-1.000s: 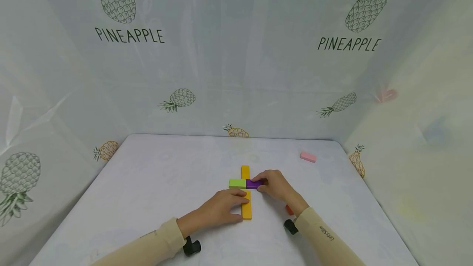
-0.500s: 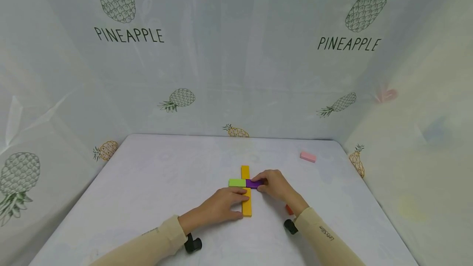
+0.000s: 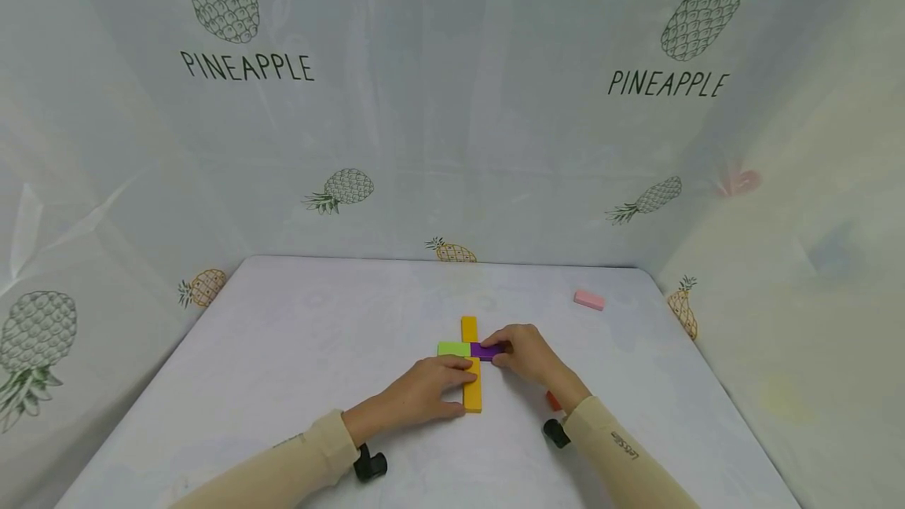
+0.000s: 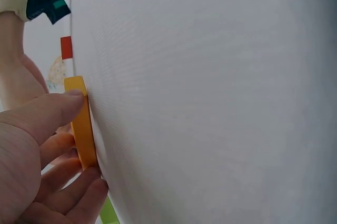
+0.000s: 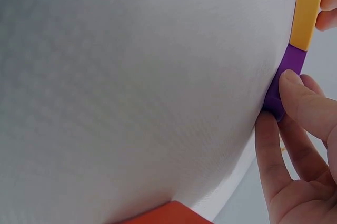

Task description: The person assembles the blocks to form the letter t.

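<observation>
My left hand (image 3: 424, 391) grips the near yellow block (image 3: 472, 397), a flat bar pointing away from me; in the left wrist view my thumb lies at its near end and my fingers along its side. My right hand (image 3: 526, 353) pinches a purple block (image 5: 294, 58) between thumb and fingers. That purple block lies end to end with a lime green block (image 3: 454, 349), making a crosswise row. The near yellow block's far end meets this row at its middle. Beyond the row, a second yellow block (image 3: 470, 329) points away in line with the first.
A red-orange block (image 3: 554, 400) lies beside my right wrist, partly covered by it. Farther back on the right of the white table (image 3: 318, 320) is a pink block (image 3: 590, 300). A pineapple-print sheet (image 3: 452, 100) hangs behind the table and along both sides.
My left hand has slid the near yellow block slightly away from me, closing the small gap to the green and purple row. My right hand has stayed on the purple block.
</observation>
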A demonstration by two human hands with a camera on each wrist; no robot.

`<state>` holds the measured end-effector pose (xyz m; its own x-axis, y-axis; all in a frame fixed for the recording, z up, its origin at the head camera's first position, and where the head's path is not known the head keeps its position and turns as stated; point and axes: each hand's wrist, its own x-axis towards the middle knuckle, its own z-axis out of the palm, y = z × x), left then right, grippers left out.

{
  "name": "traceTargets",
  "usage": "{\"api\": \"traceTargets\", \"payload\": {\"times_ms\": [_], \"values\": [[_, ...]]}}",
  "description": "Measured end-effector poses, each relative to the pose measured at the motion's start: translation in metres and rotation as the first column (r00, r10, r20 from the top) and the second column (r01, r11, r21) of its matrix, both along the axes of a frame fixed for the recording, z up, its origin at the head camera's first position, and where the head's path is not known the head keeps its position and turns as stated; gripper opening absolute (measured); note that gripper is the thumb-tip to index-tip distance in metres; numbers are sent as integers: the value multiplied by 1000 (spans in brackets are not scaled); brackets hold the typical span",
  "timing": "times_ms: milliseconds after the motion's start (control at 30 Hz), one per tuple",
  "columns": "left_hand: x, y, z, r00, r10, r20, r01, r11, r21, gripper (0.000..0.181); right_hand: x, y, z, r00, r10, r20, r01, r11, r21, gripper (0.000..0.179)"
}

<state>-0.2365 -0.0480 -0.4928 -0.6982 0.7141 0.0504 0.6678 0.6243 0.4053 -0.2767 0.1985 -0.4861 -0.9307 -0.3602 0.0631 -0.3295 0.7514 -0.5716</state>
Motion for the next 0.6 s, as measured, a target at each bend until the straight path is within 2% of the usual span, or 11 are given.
{"api": "traceTargets", "payload": {"times_ms": [600], "values": [[-1,1,0,1000,-4,-7,4,1000,7,50,0,2,0,1000,6,-5,-6,1000,2,26]]}}
